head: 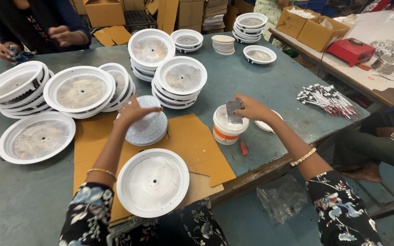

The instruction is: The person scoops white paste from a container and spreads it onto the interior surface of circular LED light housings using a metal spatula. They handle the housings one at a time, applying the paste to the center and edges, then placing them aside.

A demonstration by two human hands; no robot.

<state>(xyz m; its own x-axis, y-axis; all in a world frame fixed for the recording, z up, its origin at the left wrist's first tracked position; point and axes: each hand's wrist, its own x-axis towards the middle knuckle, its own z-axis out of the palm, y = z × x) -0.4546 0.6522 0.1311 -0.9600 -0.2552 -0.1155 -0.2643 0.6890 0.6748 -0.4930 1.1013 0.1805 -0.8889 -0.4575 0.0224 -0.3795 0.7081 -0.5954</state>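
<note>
Your left hand [132, 112] is flat on the round LED disc [147, 124], fingers spread apart across its top edge; the disc lies on the cardboard sheet [192, 136], just up-table from the white lamp housing [152, 181] sitting nearest you; your palm covers the disc's upper left part, so the dots there are hidden. Your right hand [251, 108] has its fingers pinched shut on a small metal scraper [233, 110], blade dipped into the white paste tub [226, 125]; the tub stands just off the cardboard sheet's right edge; how deep the blade goes is hard to tell, since white paste and white tub blur together. A white lid [268, 125] peeks out behind your wrist, mostly covered; a red-handled tool [243, 147] lies just below the tub, its tip hard to make out.

Left of the cardboard sheet there's a single housing [37, 137] and tilted stacks of housings [46, 89]; more stacks [172, 68] beyond the sheet. A bundle of wired connectors [329, 99] lies far right of it. Across the table another person's hands [62, 35] hold something dark; can't tell what, and the top edge of the view cuts that person off; a seated person's arm [391, 133] shows at the right edge, partly out of view.
</note>
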